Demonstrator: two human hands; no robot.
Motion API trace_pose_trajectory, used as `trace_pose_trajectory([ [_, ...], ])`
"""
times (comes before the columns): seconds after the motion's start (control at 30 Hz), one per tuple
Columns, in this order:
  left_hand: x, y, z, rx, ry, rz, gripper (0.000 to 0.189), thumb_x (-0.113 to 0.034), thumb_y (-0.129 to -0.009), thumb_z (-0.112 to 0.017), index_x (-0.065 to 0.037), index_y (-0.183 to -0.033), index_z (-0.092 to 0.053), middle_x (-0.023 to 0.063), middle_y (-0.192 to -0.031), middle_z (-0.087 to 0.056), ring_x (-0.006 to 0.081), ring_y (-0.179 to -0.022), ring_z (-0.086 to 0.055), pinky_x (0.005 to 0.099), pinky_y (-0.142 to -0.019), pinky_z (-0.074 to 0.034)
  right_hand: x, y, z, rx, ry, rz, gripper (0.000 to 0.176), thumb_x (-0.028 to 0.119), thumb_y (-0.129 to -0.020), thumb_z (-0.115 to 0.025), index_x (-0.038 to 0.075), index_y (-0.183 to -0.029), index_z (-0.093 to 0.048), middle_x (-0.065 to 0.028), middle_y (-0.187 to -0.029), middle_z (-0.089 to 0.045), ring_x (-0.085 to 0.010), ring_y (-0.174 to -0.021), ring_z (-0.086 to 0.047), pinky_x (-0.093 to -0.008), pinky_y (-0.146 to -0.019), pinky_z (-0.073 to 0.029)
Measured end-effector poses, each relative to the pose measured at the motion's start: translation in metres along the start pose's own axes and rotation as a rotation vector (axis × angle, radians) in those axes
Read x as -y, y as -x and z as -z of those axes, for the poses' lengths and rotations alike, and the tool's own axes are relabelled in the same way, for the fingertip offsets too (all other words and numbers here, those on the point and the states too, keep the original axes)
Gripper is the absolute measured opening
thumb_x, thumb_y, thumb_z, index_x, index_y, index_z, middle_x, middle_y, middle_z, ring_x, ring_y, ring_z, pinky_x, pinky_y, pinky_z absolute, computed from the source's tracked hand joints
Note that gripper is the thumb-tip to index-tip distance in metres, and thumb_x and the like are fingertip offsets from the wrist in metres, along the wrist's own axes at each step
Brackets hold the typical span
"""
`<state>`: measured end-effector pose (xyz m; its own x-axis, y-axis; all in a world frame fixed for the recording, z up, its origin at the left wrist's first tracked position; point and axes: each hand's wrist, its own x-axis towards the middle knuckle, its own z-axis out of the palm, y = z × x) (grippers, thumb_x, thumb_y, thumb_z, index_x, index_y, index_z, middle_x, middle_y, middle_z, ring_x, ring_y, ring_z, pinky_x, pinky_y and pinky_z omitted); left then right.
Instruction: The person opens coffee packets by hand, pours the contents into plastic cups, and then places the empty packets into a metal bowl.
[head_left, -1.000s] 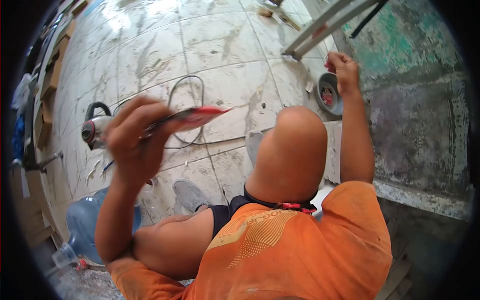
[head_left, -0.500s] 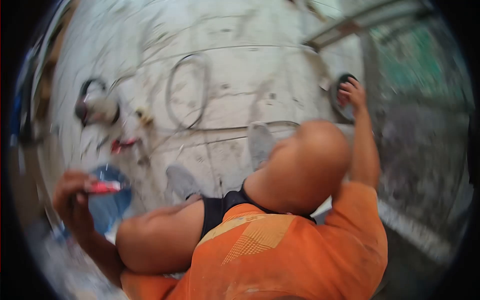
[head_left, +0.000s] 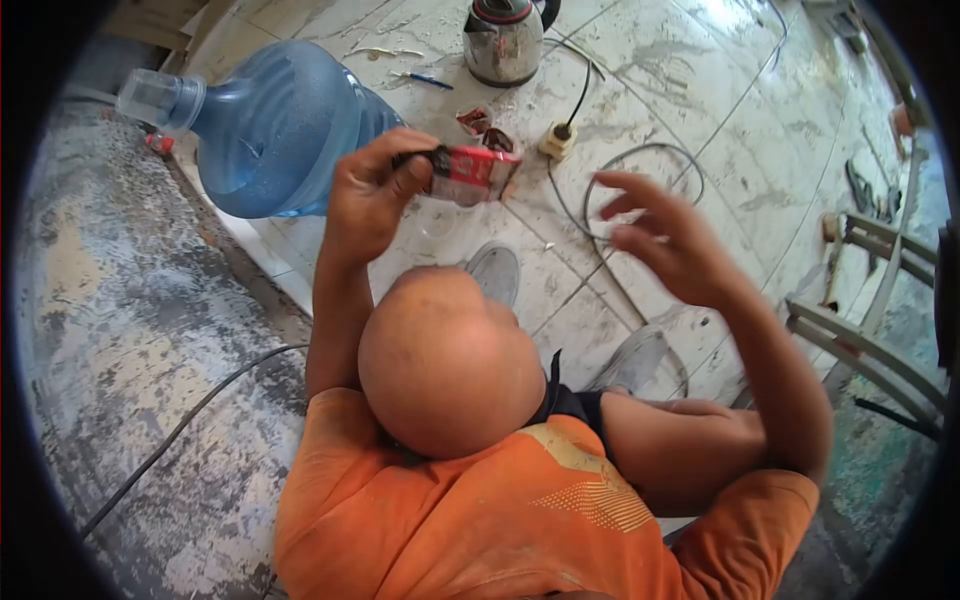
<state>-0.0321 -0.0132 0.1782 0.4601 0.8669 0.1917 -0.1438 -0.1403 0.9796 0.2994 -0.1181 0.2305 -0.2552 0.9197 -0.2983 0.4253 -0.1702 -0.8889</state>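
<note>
Seen from the head, the left hand point(head_left: 368, 198) clamps a red-and-black packet point(head_left: 470, 172) between thumb and fingers, up over the tiled floor point(head_left: 640, 100) near the blue jug point(head_left: 285, 130); the right hand point(head_left: 672, 240) hovers nearby, its fingers apart.

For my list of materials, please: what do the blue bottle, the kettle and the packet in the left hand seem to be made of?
Blue bottle: likely smooth, hard plastic; it is see-through and ribbed.
Kettle: probably polished metal, given its bright reflections.
Packet: perhaps thin, glossy plastic film, since it shines; foil is possible.
</note>
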Motion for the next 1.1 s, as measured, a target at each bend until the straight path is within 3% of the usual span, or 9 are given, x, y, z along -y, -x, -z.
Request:
trace_pose_trajectory([
  [0.1,0.031,0.003,0.002,-0.028,0.042,-0.021,0.020,-0.020,-0.102,-0.070,-0.001,-0.107,-0.073,0.0080,-0.112,-0.070,0.0111,-0.093,-0.061,0.0265,-0.080,-0.050,-0.009,-0.058,-0.051,0.108,-0.440,-0.004,0.040,0.019,-0.106,-0.063,0.007,-0.143,-0.056,-0.0084,-0.107,-0.068,-0.0148,-0.087,-0.067,-0.0322,-0.081,-0.057],
  [0.2,0.066,0.005,0.007,-0.034,0.079,-0.009,0.020,-0.024,-0.103,-0.068,-0.005,-0.106,-0.071,0.0136,-0.116,-0.069,0.0193,-0.104,-0.068,0.0332,-0.090,-0.055,-0.035,-0.099,-0.083,0.157,-0.479,-0.044,0.033,0.020,-0.107,-0.061,0.002,-0.135,-0.058,-0.0067,-0.105,-0.068,-0.0148,-0.085,-0.068,-0.0305,-0.078,-0.059],
  [0.43,0.122,0.000,0.019,-0.085,0.294,-0.074,0.033,-0.028,-0.104,-0.064,-0.001,-0.122,-0.068,0.0151,-0.132,-0.064,0.0234,-0.127,-0.060,0.0405,-0.109,-0.046,-0.065,-0.132,-0.124,-0.207,-0.764,0.034,0.020,0.014,-0.111,-0.049,-0.002,-0.121,-0.057,-0.0123,-0.108,-0.070,-0.0197,-0.090,-0.074,-0.0335,-0.074,-0.064],
  [0.5,0.140,-0.011,0.032,-0.289,0.521,0.081,0.043,-0.030,-0.102,-0.061,0.002,-0.131,-0.063,0.0156,-0.140,-0.059,0.0241,-0.135,-0.053,0.0419,-0.116,-0.039,-0.065,-0.136,-0.127,-0.343,-0.789,0.062,0.018,0.013,-0.112,-0.047,0.000,-0.122,-0.053,-0.0128,-0.108,-0.070,-0.0220,-0.093,-0.074,-0.0349,-0.077,-0.065],
  [0.57,0.148,-0.021,0.042,-0.320,0.252,0.232,0.048,-0.023,-0.095,-0.066,0.000,-0.137,-0.059,0.0186,-0.143,-0.057,0.0298,-0.136,-0.053,0.0417,-0.116,-0.040,-0.070,-0.137,-0.125,-0.348,-0.785,0.123,0.017,0.013,-0.112,-0.045,0.001,-0.124,-0.050,-0.0143,-0.111,-0.070,-0.0242,-0.096,-0.075,-0.0371,-0.082,-0.065],
  [0.63,0.147,-0.035,0.043,-0.227,-0.744,0.166,0.056,-0.015,-0.088,-0.067,0.001,-0.141,-0.057,0.0218,-0.144,-0.055,0.0338,-0.132,-0.056,0.0422,-0.116,-0.039,-0.072,-0.137,-0.121,-0.393,-0.789,0.217,0.018,0.015,-0.112,-0.046,0.001,-0.123,-0.051,-0.0160,-0.115,-0.069,-0.0257,-0.099,-0.074,-0.0397,-0.087,-0.064],
  [0.67,0.159,-0.038,0.045,-0.213,-0.785,0.188,0.067,-0.014,-0.082,-0.071,-0.001,-0.146,-0.053,0.0268,-0.147,-0.050,0.0408,-0.135,-0.051,0.0468,-0.117,-0.039,-0.071,-0.136,-0.120,-0.392,-0.786,0.219,0.018,0.015,-0.112,-0.046,0.001,-0.123,-0.051,-0.0160,-0.115,-0.069,-0.0257,-0.099,-0.074,-0.0397,-0.087,-0.064],
  [0.87,0.187,-0.052,0.045,-0.082,-1.141,0.318,0.080,-0.016,-0.078,-0.078,-0.003,-0.151,-0.047,0.0283,-0.146,-0.050,0.0458,-0.141,-0.041,0.0481,-0.118,-0.038,-0.065,-0.132,-0.115,-0.422,-0.776,0.360,0.019,0.014,-0.112,-0.045,0.000,-0.124,-0.051,-0.0216,-0.126,-0.068,-0.0289,-0.110,-0.072,-0.0436,-0.093,-0.062],
  [1.1,0.194,-0.061,0.046,-0.007,-1.230,0.452,0.080,-0.015,-0.073,-0.081,-0.005,-0.147,-0.052,0.0243,-0.139,-0.052,0.0408,-0.127,-0.051,0.0460,-0.111,-0.044,-0.071,-0.129,-0.110,-0.427,-0.763,0.351,0.019,0.013,-0.112,-0.044,0.001,-0.126,-0.050,-0.0240,-0.131,-0.065,-0.0302,-0.110,-0.072,-0.0437,-0.093,-0.062],
])
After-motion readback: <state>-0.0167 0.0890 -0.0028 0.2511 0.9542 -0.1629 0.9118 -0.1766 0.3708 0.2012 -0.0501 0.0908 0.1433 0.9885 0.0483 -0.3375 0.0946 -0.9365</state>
